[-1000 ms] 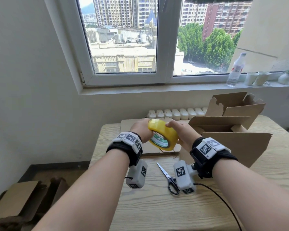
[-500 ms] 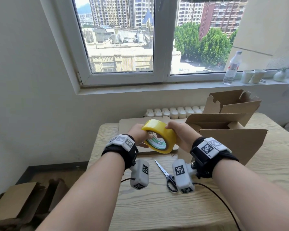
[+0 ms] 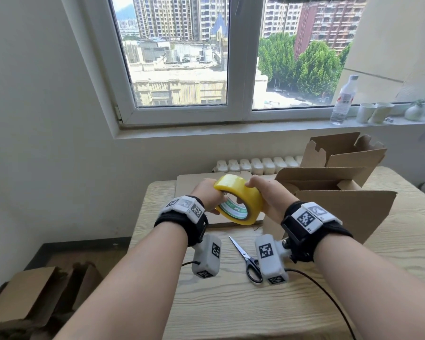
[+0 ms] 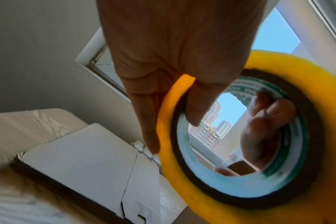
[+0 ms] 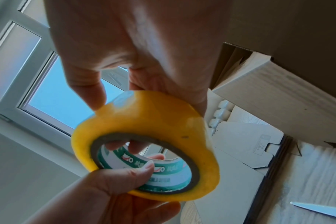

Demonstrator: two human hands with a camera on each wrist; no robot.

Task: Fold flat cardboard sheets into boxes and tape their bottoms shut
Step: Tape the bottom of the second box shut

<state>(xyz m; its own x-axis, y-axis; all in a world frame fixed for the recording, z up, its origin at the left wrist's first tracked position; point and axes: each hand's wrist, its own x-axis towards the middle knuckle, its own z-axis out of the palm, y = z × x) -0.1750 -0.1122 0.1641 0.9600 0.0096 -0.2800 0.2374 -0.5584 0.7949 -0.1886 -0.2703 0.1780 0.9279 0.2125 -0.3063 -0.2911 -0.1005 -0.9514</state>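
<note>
Yellow tape roll [image 3: 239,200] sits up off the wooden table [image 3: 231,303] in the head view, held btwn both hands. Left hand [image 3: 207,196] grips its near-left rim, thumb hooked thru the core. Right hand [image 3: 265,195] wraps the far-right side w/ a fingertip on top of the outer wrap. Scissors [image 3: 247,260] lie on the table below; a folded-up cardboard box [image 3: 339,209] stands just right of the hands, flat cardboard sheet [image 3: 194,182] behind them.

Left wrist view: left hand [image 4: 175,53] straddles the roll [image 4: 240,136], one finger outside the rim, another inside the core; right-hand fingertips show thru the hole.

Right wrist view: right hand [image 5: 125,45] curls over the roll [image 5: 146,145], thumb pressing the outer surface, probably feeling for the tape end — can't see a lifted end. Left thumb is inside the printed core.

Handling, my read: roll is stiff & lightish, glossy so a bit slick on the outside; best held by the cardboard core & rim. Free end will be thin, sticky, prone to folding on itself. Box board is light, stiff, bends at creases — hold by panel edges.
</note>
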